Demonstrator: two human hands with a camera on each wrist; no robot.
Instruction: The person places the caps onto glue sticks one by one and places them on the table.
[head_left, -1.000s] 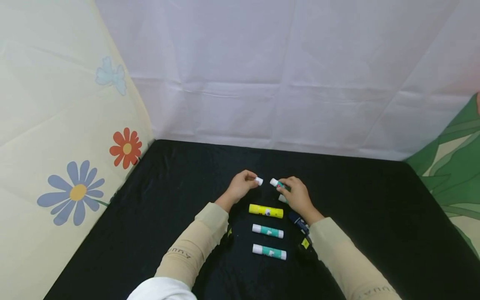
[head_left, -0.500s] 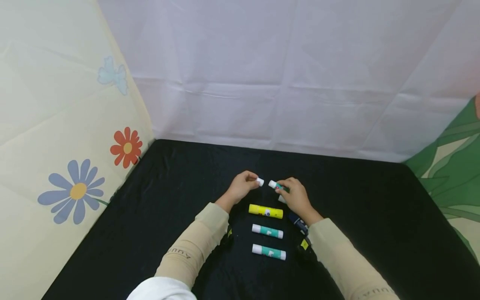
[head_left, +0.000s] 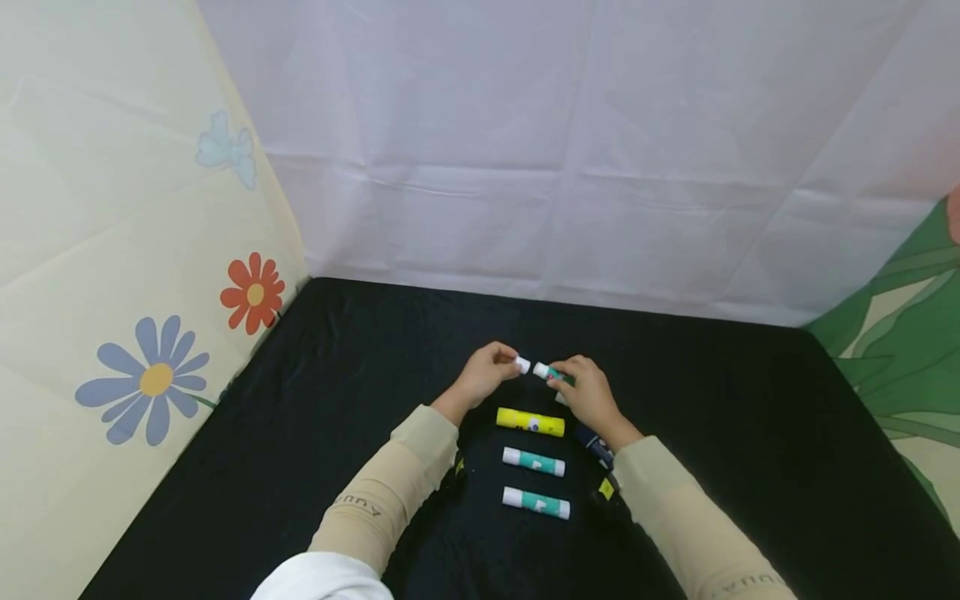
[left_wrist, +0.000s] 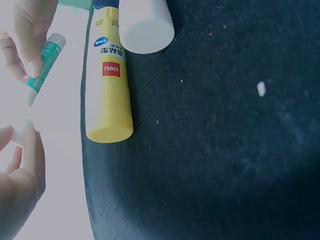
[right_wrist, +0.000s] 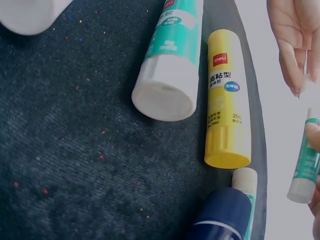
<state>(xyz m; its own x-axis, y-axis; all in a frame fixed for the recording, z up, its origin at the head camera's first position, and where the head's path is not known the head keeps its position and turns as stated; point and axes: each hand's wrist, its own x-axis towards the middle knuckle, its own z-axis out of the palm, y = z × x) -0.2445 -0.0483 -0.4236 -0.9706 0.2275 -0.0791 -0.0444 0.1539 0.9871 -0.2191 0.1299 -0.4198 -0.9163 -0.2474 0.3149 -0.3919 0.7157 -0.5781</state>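
Between the fingertips of my left hand (head_left: 482, 372) is a small white glue stick cap (head_left: 522, 364). My right hand (head_left: 592, 394) grips a green-and-white glue stick (head_left: 550, 372), its uncapped end tilted up toward the cap. A narrow gap separates the two in the head view. In the right wrist view the stick (right_wrist: 306, 157) shows its white base, with the cap (right_wrist: 308, 86) above it. Closest below the hands lies a yellow glue stick (head_left: 530, 422). Another white-ended stick (head_left: 561, 398) is mostly hidden by the right hand.
Two green-and-white glue sticks (head_left: 533, 462) (head_left: 536, 502) lie in a row nearer the body. A dark blue glue stick (head_left: 595, 446) rests beside the right wrist, partly covered. Black cloth (head_left: 375, 350) covers the table, with a white sheet (head_left: 480, 208) behind.
The cap has shifted slightly right and the glue stick slightly left, so the gap between them is smaller. The sticks on the table stay as they were.
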